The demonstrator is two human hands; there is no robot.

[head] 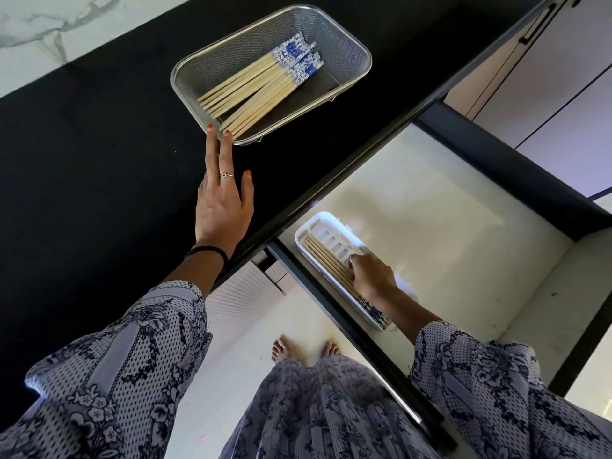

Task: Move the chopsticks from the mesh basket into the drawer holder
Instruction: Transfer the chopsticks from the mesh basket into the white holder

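Head view, and the chopsticks [261, 83] lie fanned in a loose bundle: pale, straight wooden shafts with blue-and-white patterned tops, resting on the floor of the mesh basket [347, 51]. That basket is a rounded rectangle of fine silver wire mesh with a smooth metal rim, sitting on the matte black countertop [92, 134]. The left hand [222, 207] reaches flat across the counter, fingers straight, two fingertips touching the basket's near rim, gripping nothing. Down in the open drawer [463, 233], pale and smooth inside, sits the white plastic holder [326, 233], slotted along its bottom, a few more chopsticks [326, 261] lying lengthwise in it. The right hand [372, 276] rests over them, fingers curled down onto the sticks. Floral patterned sleeves [109, 369] cover both arms.
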